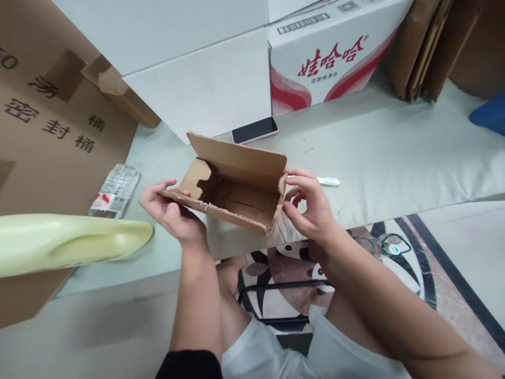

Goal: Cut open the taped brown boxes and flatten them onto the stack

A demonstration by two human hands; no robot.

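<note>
- We find a small cardboard box (236, 184) held in mid-air at centre frame, just above the near edge of the counter (394, 152), its open side toward the camera and its lid flap standing up at the back.
- Left hand (169, 210): closed on the box's left end, thumb over the torn front wall and fingers beneath.
- Right hand (310, 208): fingertips pinched on the right end flap, the remaining fingers curled loosely.
- Step in hand, in our judgement: the box is being held open and worked at its ends. The front edge is ragged, and the inside looks bare.
- Any further handling calls for support at both ends, since the torn wall looks weak and apt to buckle.
- Behind the box, a phone (254, 129) lies flat against a white carton (197, 84), with a red-printed carton (327, 52) at upper centre.
- A small white stick (328, 181) lies on the counter just beyond the right hand.
- A crushed bottle (114, 190) lies at left, near the left hand.
- A pale yellow object (59, 242) juts in from the left edge, over a brown carton (51, 131).
- Flat cardboard (422, 47) leans at upper right.
- Obstructions: nothing lies between the hands and the box. The stick and bottle are the closest items.
</note>
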